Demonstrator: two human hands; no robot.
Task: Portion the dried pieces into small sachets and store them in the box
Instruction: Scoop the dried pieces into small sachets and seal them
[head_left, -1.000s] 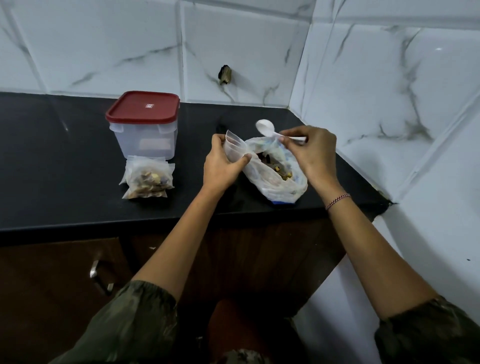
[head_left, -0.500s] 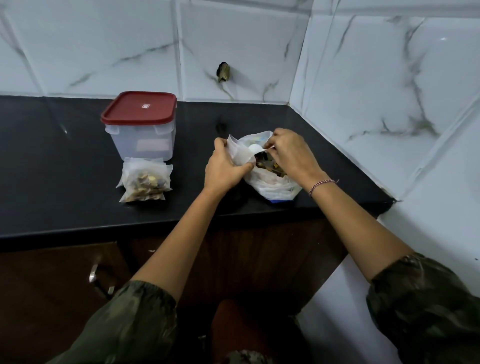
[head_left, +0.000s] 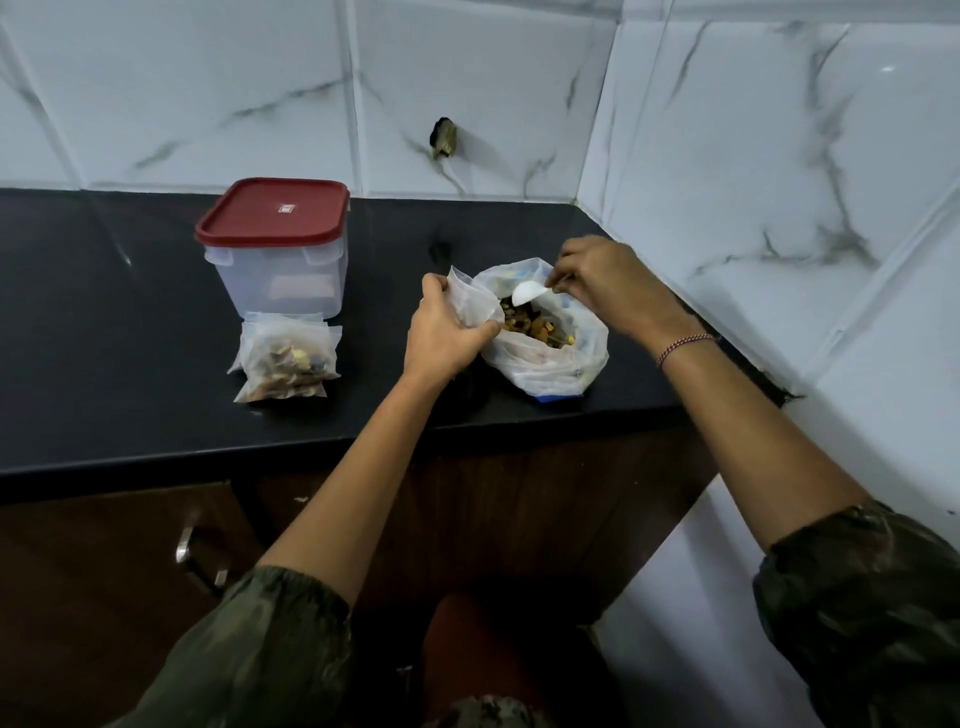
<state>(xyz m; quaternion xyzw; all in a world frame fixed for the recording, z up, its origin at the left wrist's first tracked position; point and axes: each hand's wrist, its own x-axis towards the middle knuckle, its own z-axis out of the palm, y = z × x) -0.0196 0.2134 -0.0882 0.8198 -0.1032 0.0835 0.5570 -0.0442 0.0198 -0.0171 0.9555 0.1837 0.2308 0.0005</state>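
My left hand (head_left: 444, 332) grips an empty clear sachet (head_left: 475, 304), held with its mouth up beside the big plastic bag (head_left: 550, 364) of brown and yellow dried pieces (head_left: 532, 325). My right hand (head_left: 605, 283) pinches the handle of a white plastic spoon (head_left: 527, 293), whose bowl sits over the pieces inside the bag's mouth. Filled sachets (head_left: 285, 358) lie stacked on the black counter to the left. Behind them stands the clear box (head_left: 280, 275) with its red lid (head_left: 272, 210) on.
The black counter (head_left: 104, 332) ends at a front edge above brown cabinet doors with a metal handle (head_left: 189, 548). White marble tiles form the back wall and a right-hand wall close to the bag. A dark object (head_left: 444, 137) sticks out of the back wall.
My right hand brought the spoon down from above the bag into its mouth among the pieces. My left hand kept the sachet beside the bag.
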